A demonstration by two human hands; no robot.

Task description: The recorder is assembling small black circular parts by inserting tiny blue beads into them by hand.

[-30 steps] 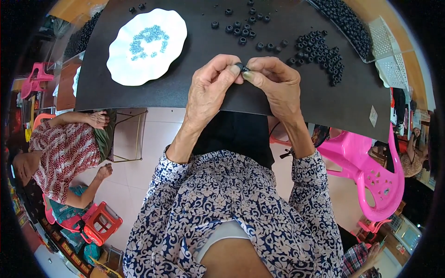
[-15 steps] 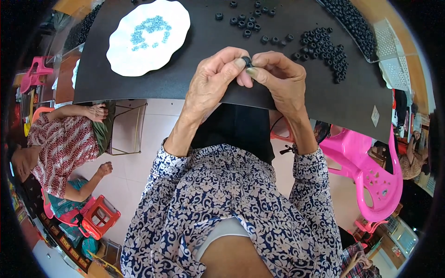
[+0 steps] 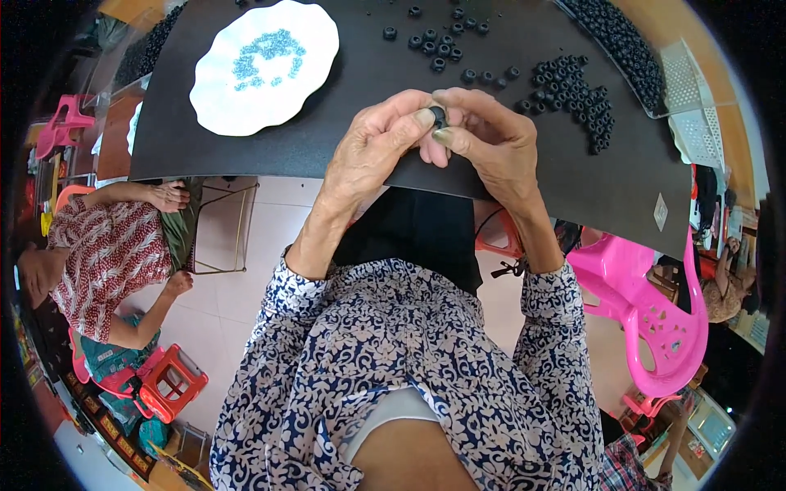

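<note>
Between my hands, just over the near part of the dark table, is a small round black piece (image 3: 438, 117), partly covered by fingertips. My left hand (image 3: 377, 141) pinches it between thumb and index finger. From the other side, my right hand (image 3: 491, 139) closes thumb and index finger around the same piece. Anything smaller at the fingertips is too tiny to make out. A white wavy-edged plate (image 3: 225, 98) lies to the left, with tiny bluish glittering bits (image 3: 270, 59) scattered on it. Several black ring-shaped pieces (image 3: 573, 98) lie in a cluster to the right.
More loose black rings (image 3: 442, 45) lie beyond my hands. A clear tray of black pieces (image 3: 618, 49) stands far right beside a white perforated basket (image 3: 692, 98). Pink plastic chair (image 3: 647, 303) stands at right below the dark table (image 3: 368, 57). Another person (image 3: 115, 245) sits at left.
My hands have dipped slightly toward me with the black piece. My right index finger now reaches over its top, and the piece has turned a little.
</note>
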